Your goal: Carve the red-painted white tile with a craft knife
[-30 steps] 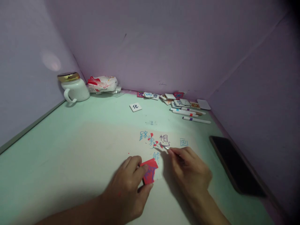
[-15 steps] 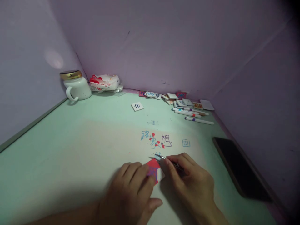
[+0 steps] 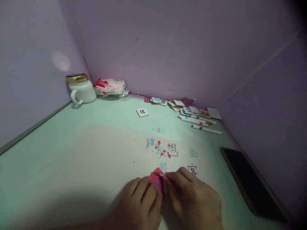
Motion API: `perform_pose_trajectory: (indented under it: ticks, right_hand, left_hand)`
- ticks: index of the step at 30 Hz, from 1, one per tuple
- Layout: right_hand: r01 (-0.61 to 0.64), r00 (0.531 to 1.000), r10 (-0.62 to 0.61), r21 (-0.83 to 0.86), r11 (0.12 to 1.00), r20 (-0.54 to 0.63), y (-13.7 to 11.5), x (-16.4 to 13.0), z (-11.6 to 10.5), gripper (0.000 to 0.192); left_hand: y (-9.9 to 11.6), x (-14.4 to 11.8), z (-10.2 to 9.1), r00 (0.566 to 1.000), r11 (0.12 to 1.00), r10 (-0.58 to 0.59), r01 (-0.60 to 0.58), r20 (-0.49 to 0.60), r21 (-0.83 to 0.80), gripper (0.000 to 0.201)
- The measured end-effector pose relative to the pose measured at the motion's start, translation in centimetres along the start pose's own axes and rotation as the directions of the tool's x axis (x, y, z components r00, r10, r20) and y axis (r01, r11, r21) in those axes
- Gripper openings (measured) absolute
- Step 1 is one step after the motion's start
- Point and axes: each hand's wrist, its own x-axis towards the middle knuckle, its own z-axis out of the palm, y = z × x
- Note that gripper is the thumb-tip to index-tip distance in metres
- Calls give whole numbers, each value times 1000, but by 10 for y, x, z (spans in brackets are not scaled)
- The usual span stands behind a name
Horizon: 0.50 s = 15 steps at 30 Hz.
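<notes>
My left hand (image 3: 140, 203) is closed on a small red square tile (image 3: 157, 180) with purple strokes on its face, low in the middle of the head view. Its fingers cover the tile's left side. My right hand (image 3: 195, 196) pinches a pair of metal tweezers (image 3: 158, 174), whose tips lie across the upper part of the tile. Whether the tips grip anything is too small to tell. Small red scraps (image 3: 163, 152) lie just above, over characters handwritten in blue on the tabletop (image 3: 100, 153).
A white mug (image 3: 83, 91) with a gold lid and a tissue pack (image 3: 111, 87) stand back left. One white tile (image 3: 142, 111) lies apart from several piled tiles (image 3: 189, 110). Marker pens (image 3: 206, 129) and a dark phone (image 3: 249, 185) lie on the right.
The tweezers have come down from just above the tile onto its upper part, and their tips are closer together. My right hand has moved nearer to my left. The view has shifted slightly.
</notes>
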Motion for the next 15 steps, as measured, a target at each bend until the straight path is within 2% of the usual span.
perform_pose_trajectory:
  ticks: [4,9,12,15]
  right_hand:
    - [22,1000,-22,-18,1000,6,3,-2,2,31]
    - [14,992,-19,-44,999,-125,2,-5,9,31]
    - [-5,988,-14,-121,993,-152,11,-4,13,33]
    - [-67,986,42,-150,986,-163,23,0,14,34]
  left_hand:
    - [-2,-1,2,999,999,-8,9,40,-37,23]
    - [-1,-4,5,999,1000,-5,6,48,-17,22]
    - [-1,-6,4,999,1000,7,-6,52,-15,21]
    - [-1,-3,0,997,999,17,-14,79,-38,20]
